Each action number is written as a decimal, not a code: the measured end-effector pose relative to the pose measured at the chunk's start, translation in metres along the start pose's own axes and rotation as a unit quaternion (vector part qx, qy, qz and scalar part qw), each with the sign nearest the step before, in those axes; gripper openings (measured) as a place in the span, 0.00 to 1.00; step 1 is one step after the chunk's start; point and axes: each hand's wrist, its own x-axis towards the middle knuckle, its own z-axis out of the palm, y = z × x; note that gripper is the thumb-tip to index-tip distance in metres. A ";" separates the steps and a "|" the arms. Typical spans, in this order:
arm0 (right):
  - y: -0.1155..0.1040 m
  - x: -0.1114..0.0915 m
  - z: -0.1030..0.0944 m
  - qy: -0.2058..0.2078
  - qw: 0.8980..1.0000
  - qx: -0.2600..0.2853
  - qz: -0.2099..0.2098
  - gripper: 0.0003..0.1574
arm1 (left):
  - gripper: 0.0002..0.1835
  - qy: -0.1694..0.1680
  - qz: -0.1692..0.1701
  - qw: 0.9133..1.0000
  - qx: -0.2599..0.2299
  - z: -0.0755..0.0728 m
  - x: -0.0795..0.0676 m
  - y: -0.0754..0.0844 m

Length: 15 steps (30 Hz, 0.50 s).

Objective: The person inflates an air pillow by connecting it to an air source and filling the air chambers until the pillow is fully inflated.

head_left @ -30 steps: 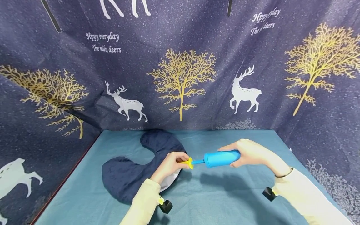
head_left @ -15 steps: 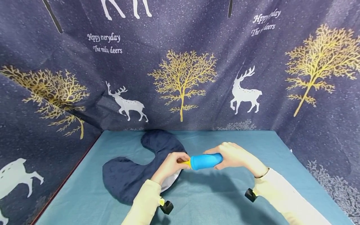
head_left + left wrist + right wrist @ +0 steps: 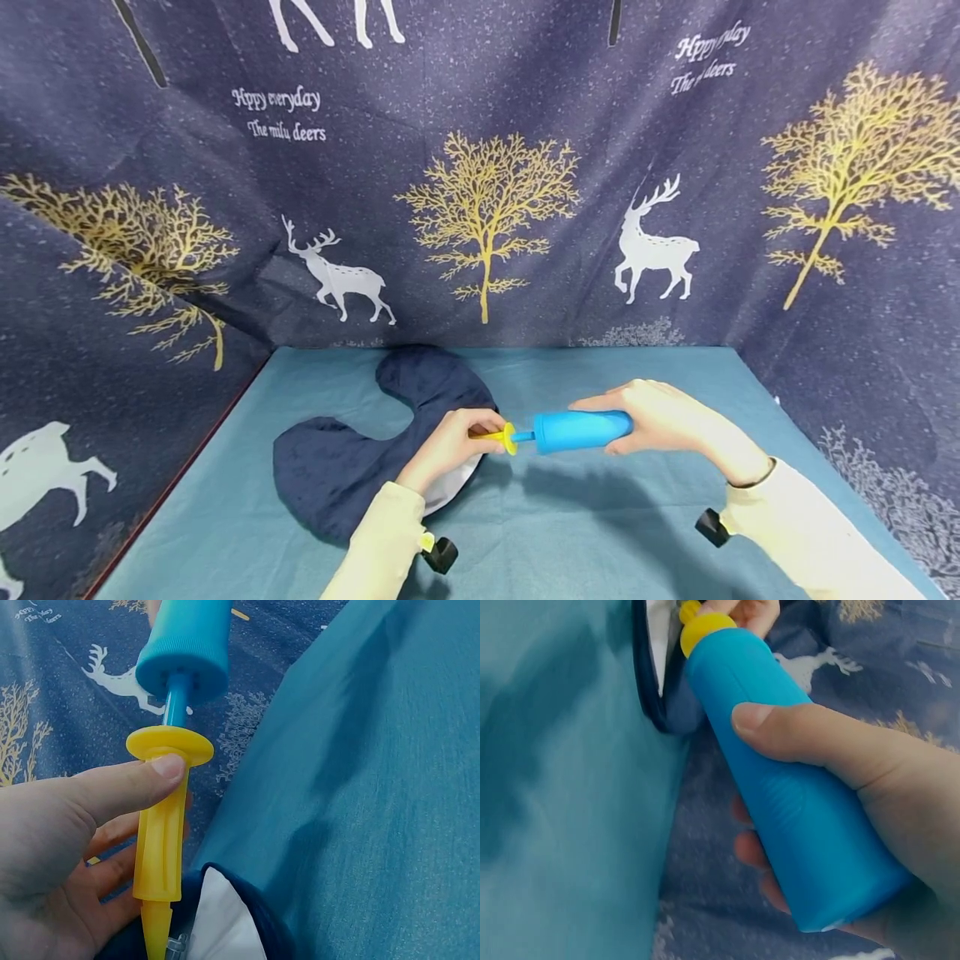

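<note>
Dark blue cloth (image 3: 540,92) all round behind the teal table (image 3: 217,508), printed with white deer (image 3: 654,254), gold trees (image 3: 485,237) and curly lettering (image 3: 277,99), broken by a fold on the right; topmost deer cropped to legs. Left of centre, a navy neck pillow (image 3: 337,471), partly covered by the left hand (image 3: 448,446) and sleeve (image 3: 378,537), with white underside peeping out.

Now, close in: yellow nozzle (image 3: 159,847) pinched in that left hand, thumb just below the round flange, much of the grip lost from the head view behind the knuckles. Tip right beside a small clear piece (image 3: 177,946) at the pillow, but cut off by the bottom of the left wrist view; no telling whether inside or merely alongside.

Across to the right hand (image 3: 666,418): wrapped round the blue pump (image 3: 581,431), thumb along the barrel, rear end hidden by the palm in the head view. Between barrel and nozzle, a short bare blue rod (image 3: 175,705). Pump strung nearly level between both hands, barrel right, nozzle left, up off the table, above a soft shadow (image 3: 615,500).
</note>
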 end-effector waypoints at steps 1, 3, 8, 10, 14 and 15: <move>0.002 -0.004 -0.002 -0.001 1.000 0.003 0.004 0.43 | 0.12 0.000 -0.002 1.000 0.000 0.000 0.000 0.000; 0.006 -0.011 -0.007 -0.003 1.000 0.006 0.009 0.43 | 0.12 0.000 -0.003 1.000 -0.001 0.000 0.000 0.001; 0.014 -0.028 -0.022 0.003 1.000 -0.003 0.010 0.44 | 0.12 0.002 -0.005 1.000 -0.001 0.000 0.000 0.003; 0.017 -0.034 -0.027 0.011 1.000 -0.011 0.006 0.44 | 0.12 0.003 -0.006 1.000 0.000 0.000 0.000 0.003; 0.025 -0.046 -0.036 0.027 0.999 -0.019 -0.009 0.44 | 0.12 0.003 -0.006 1.000 0.000 0.000 0.000 0.002; 0.027 -0.049 -0.037 0.031 0.999 -0.017 -0.013 0.43 | 0.12 0.003 -0.006 1.000 -0.001 0.000 0.000 0.002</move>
